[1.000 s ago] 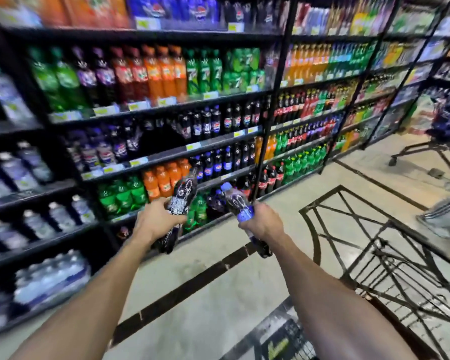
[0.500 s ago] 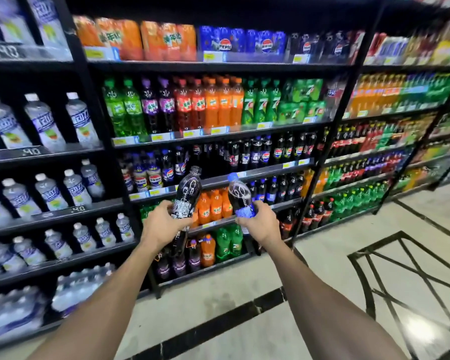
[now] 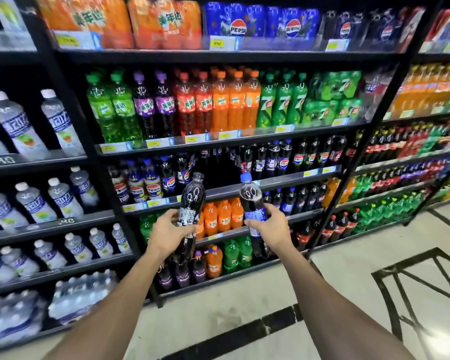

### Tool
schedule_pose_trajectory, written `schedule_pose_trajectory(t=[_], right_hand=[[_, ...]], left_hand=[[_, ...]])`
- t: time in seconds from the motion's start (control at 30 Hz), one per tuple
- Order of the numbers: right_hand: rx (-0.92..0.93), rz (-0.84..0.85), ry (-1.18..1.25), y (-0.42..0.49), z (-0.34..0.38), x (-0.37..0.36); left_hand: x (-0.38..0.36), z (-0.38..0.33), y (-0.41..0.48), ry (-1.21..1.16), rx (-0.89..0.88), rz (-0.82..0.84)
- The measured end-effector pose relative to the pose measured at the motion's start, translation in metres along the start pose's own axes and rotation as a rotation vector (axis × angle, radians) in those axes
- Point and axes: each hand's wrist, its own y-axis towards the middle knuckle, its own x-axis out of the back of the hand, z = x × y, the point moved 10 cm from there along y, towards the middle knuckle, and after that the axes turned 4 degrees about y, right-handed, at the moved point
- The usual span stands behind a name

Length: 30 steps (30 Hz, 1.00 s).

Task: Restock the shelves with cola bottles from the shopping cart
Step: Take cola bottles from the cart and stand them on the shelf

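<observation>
My left hand (image 3: pixel 168 233) grips a dark cola bottle with a black cap and black label (image 3: pixel 191 201), held nearly upright. A second cola bottle, with a blue cap and blue label (image 3: pixel 252 203), is gripped by my right hand (image 3: pixel 272 227). Both bottles are raised in front of the cola shelf (image 3: pixel 278 181), just below a dark gap (image 3: pixel 215 167) in its row of cola bottles (image 3: pixel 283 157). The shopping cart is out of view.
Black shelving holds orange, green and purple soda bottles (image 3: pixel 218 105) above and small orange bottles (image 3: pixel 224 215) below the cola shelf. Water bottles (image 3: pixel 31 201) fill the left bay. Pale tiled floor (image 3: pixel 218 315) with black inlay lies underfoot.
The view has turned left from the cart and closed in on the shelves. Both hands have lifted their bottles up toward the cola shelf; the cart has left the frame.
</observation>
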Motion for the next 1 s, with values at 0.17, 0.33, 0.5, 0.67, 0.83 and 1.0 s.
schedule_pose_trajectory(t=[0.17, 0.33, 0.5, 0.67, 0.83, 1.0], right_hand=[[-0.025, 0.007, -0.002, 0.014, 0.021, -0.019], [-0.033, -0.04, -0.008, 0.038, 0.025, -0.03], [-0.088, -0.112, -0.021, 0.076, 0.015, -0.03], [-0.098, -0.161, -0.003, 0.096, 0.003, -0.036], [-0.06, -0.099, -0.012, 0.136, -0.025, -0.052], [0.066, 0.004, -0.097, 0.219, -0.039, -0.067]], left_hand=[[-0.007, 0.009, 0.042, -0.013, 0.032, -0.018], [-0.012, 0.008, 0.083, -0.051, 0.051, 0.031], [-0.023, 0.004, 0.127, -0.066, 0.054, 0.105], [-0.06, 0.015, 0.148, -0.111, 0.061, 0.142], [-0.111, 0.043, 0.182, -0.118, 0.102, 0.14], [-0.157, 0.048, 0.259, -0.119, 0.073, 0.077]])
